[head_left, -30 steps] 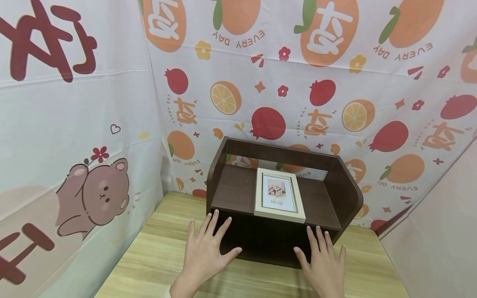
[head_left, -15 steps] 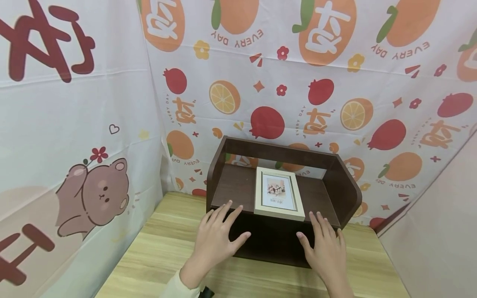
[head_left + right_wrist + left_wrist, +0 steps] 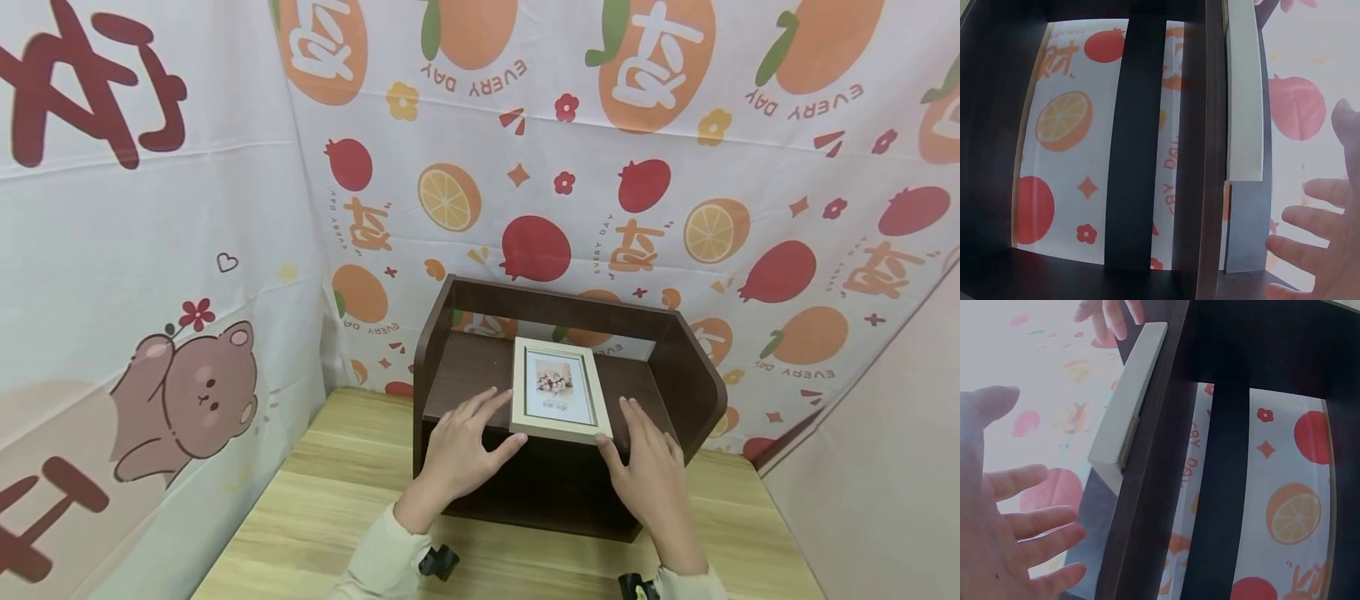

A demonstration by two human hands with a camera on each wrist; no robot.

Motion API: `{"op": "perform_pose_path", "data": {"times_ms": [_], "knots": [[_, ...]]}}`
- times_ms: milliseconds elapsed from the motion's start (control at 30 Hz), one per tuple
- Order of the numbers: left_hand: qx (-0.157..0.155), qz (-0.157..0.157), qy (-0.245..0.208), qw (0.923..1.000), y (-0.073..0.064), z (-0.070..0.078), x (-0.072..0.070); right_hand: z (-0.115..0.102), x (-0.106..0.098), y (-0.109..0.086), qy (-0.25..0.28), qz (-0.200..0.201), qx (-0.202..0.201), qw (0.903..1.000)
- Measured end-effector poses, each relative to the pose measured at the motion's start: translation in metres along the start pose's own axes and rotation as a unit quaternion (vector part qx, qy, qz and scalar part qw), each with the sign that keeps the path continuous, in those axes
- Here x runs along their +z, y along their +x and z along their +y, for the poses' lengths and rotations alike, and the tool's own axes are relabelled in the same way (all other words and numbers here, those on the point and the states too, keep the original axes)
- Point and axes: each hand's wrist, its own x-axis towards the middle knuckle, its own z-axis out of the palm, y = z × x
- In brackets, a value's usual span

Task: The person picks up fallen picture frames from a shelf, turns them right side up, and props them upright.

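A picture frame (image 3: 557, 390) with a pale cream border and a flower print lies face up on the upper board of a dark brown desktop shelf (image 3: 472, 367). My left hand (image 3: 459, 454) hovers by its left side, fingers extended. On the other side, my right hand (image 3: 651, 468) is spread near the lower right corner, where the thumb overlaps the border in the head view. Both wrist views show a gap between the near hand and the frame. From the left wrist, the frame's edge (image 3: 1129, 400) overhangs the board slightly.
The shelf stands on a light wood-grain table (image 3: 330, 475). Its raised side panel (image 3: 701, 392) is at the right, with a back rail (image 3: 562, 307) behind. Fruit-print cloth (image 3: 525, 125) hangs behind, and a bear-print cloth (image 3: 225, 208) hangs at left.
Both hands have risen from the shelf's front edge. The left has moved right and forward, the right slightly forward, toward the picture frame. The frame stays in place.
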Motion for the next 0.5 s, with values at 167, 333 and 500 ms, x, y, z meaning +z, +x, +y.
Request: {"op": "perform_pose_path", "data": {"times_ms": [167,333,500], "knots": [[-0.013,-0.010,-0.019,0.9997,0.011,-0.001,0.006,0.001,0.004,0.009,0.022,-0.022,0.013,0.9994],[-0.023,-0.027,-0.046,0.9983,0.020,-0.002,0.011,0.006,0.009,0.017,0.035,-0.043,0.028,0.9981],[-0.032,-0.041,-0.061,0.9968,0.027,-0.003,0.017,0.009,0.013,0.025,0.039,-0.067,0.048,0.9959]]}}
